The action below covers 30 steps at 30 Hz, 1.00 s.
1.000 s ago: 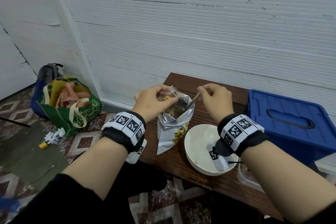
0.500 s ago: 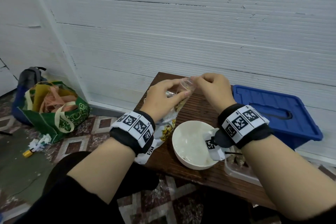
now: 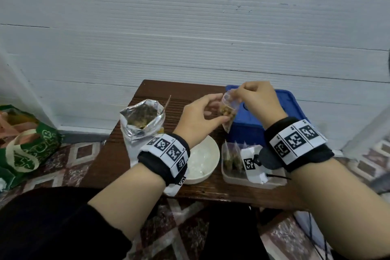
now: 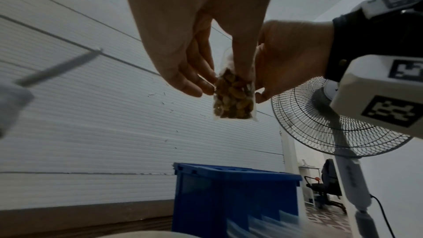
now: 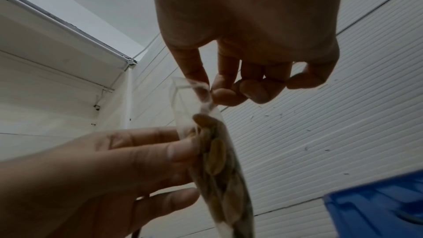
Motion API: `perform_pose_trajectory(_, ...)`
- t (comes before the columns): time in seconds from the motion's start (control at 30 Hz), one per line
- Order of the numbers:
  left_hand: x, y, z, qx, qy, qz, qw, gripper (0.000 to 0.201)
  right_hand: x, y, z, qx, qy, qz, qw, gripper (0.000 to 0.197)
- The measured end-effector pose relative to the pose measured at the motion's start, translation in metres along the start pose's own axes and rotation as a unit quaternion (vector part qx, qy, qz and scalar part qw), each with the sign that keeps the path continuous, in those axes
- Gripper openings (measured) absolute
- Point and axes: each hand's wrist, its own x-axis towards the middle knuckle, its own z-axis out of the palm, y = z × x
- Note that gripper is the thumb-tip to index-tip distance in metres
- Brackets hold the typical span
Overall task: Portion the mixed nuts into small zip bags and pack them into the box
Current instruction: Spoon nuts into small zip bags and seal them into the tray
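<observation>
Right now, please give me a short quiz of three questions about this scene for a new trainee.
1. True or false: both hands hold the small zip bag.
2. Which hand pinches the bag's top: A left hand, B right hand?
3. Fill in: filled bags already stand in the clear ____ beside the white bowl.

Key: 1 true. 2 B. 3 container.

The head camera is looking down at the table (image 3: 185,188); both wrist cameras are looking upward, close in, sharing the zip bag (image 4: 233,97), perhaps also the blue box (image 5: 375,211).
</observation>
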Motion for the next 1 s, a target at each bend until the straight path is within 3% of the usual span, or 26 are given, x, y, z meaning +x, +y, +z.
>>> perform_pose_trajectory(0.13,0.002,-0.004,0.034,0.007,-0.031,-0.018,0.999,0.044,-0.016,0.021,-0.02,-0.043,-0.024,0.015,0.999,0.056)
perform_pose_trajectory(0.23,0.003,-0.008,0.055,-0.002,-0.052,-0.028,0.998,0.046,-0.027,0.034,-0.031,-0.136,-0.033,0.036,0.99,0.049)
perform_pose_trajectory(0.33,0.003,-0.01,0.074,-0.004,-0.07,-0.039,0.997,0.052,-0.035,0.044,-0.04,-0.2,0.007,0.052,0.978,0.025)
perform_pose_trajectory(0.5,0.0,-0.016,0.092,0.029,-0.129,-0.062,0.989,0.062,-0.041,0.062,-0.053,-0.264,0.041,0.108,0.958,0.028)
perform_pose_trajectory(0.8,0.001,-0.044,0.082,0.141,-0.082,-0.115,0.98,0.039,-0.055,0.109,-0.049,-0.346,0.046,0.176,0.92,0.025)
perform_pose_trajectory(1.0,0.001,-0.052,0.073,0.181,-0.079,-0.169,0.966,0.036,-0.057,0.134,-0.031,-0.308,0.014,0.209,0.928,0.015)
